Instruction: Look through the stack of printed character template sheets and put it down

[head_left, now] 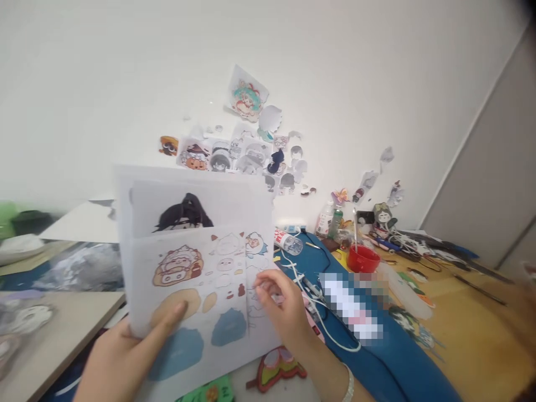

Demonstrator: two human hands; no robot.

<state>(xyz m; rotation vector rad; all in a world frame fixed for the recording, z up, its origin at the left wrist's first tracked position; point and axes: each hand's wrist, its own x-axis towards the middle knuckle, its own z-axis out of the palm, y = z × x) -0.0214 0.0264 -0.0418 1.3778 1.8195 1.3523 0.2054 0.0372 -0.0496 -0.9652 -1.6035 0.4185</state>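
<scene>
Papers (205, 282): about 7 o'clock, tipped up, maybe so I see the drawings (178, 265) | My left hand (121, 357): gripping them, thumb on front, likely so they don't slip | My right hand (285, 307): fingers bent, their 3 o'clock side; can't tell if pinching

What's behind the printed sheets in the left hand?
Above the sheets, paper cutouts show on the wall; past their right edge, a lying bottle pokes out. Whatever is directly behind the sheets is covered.
</scene>
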